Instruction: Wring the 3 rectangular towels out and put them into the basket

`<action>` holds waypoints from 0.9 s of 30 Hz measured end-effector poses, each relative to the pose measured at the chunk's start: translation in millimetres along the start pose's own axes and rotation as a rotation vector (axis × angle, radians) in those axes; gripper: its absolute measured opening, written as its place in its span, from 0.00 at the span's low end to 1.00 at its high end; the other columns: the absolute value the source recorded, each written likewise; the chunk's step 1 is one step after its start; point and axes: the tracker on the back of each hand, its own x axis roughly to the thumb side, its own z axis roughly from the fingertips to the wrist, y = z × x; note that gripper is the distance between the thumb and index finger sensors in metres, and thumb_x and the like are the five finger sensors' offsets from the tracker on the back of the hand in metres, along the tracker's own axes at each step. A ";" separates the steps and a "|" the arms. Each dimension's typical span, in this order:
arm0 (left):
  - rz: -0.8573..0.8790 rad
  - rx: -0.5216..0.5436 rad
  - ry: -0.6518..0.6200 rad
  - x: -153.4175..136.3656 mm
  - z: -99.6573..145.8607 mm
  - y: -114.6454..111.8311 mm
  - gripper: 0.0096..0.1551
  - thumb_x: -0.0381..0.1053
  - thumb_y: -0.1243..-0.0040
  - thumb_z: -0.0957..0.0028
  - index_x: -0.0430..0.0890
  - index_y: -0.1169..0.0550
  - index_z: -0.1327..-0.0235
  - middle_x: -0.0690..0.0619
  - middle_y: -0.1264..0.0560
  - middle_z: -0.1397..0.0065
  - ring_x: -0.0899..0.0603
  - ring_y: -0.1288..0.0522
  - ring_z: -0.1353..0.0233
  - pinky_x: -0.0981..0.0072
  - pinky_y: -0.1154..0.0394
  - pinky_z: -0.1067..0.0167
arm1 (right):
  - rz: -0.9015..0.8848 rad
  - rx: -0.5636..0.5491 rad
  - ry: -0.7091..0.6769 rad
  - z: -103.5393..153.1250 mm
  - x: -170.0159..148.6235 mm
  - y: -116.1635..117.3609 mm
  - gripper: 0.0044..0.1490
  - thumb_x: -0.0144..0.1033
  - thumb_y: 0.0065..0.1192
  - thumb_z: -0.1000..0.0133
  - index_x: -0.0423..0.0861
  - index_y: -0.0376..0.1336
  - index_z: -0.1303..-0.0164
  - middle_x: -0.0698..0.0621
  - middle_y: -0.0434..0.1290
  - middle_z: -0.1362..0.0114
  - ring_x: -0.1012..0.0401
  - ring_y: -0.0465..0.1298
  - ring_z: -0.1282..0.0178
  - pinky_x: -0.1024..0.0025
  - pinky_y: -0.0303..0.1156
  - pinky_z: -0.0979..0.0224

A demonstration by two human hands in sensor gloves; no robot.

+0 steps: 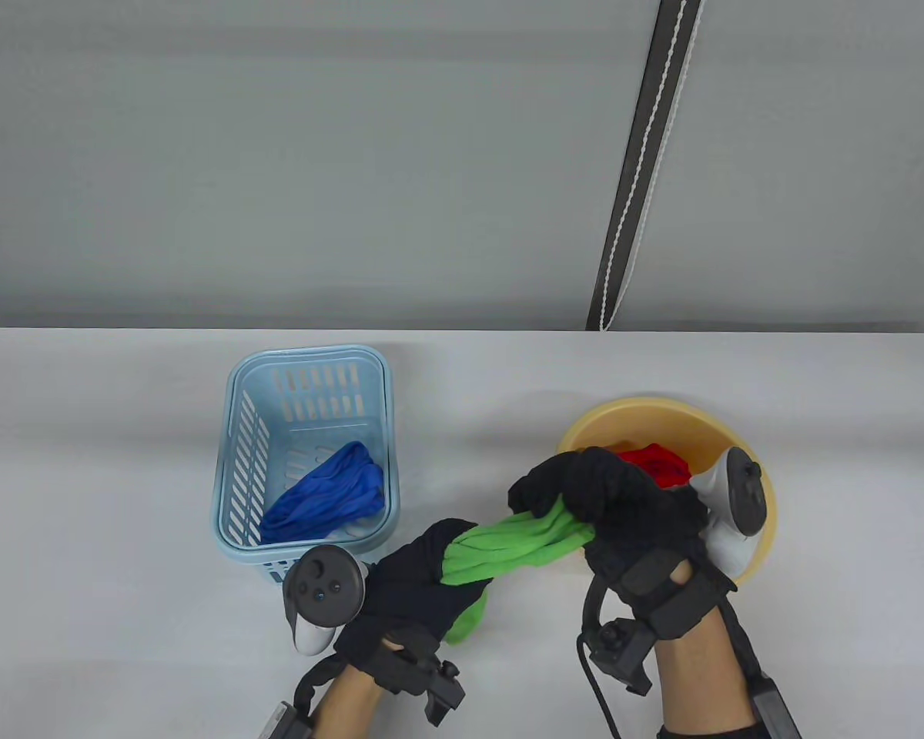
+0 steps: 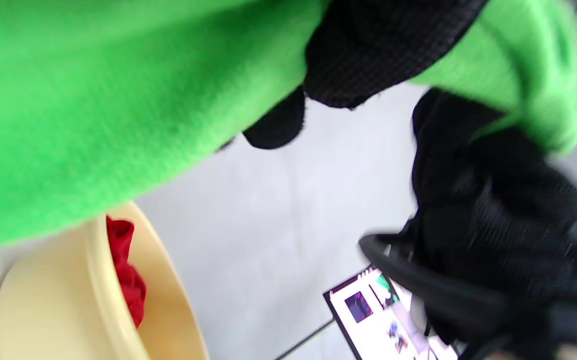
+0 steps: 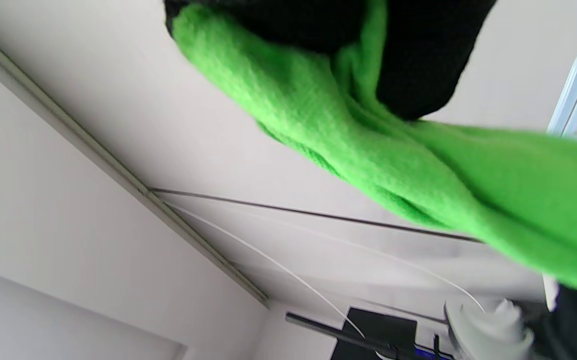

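Both hands grasp the twisted green towel [image 1: 520, 545]: left hand [image 1: 404, 589] its near-left end, right hand [image 1: 624, 508] its right end; blue towel [image 1: 327, 493] lies in the basket [image 1: 235, 431]; red towel [image 1: 658, 464] in the yellow bowl [image 1: 631, 412].

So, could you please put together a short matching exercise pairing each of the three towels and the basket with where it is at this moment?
Things:
1. blue towel
2. green towel
3. red towel
4. light blue basket

Places:
A. in the yellow basin
B. twisted between the left hand and right hand
C. on the table, left of the basin
D. inside the basket

Pairs: 1-D, 2-B, 3-A, 4-C
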 end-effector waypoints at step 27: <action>0.081 0.156 0.032 6.6 19.0 39.5 0.30 0.55 0.27 0.45 0.50 0.25 0.32 0.49 0.15 0.44 0.43 0.15 0.54 0.48 0.18 0.51 | 0.110 -0.123 0.114 61.3 -87.9 -56.1 0.39 0.43 0.68 0.35 0.48 0.55 0.16 0.33 0.56 0.12 0.33 0.57 0.15 0.26 0.55 0.23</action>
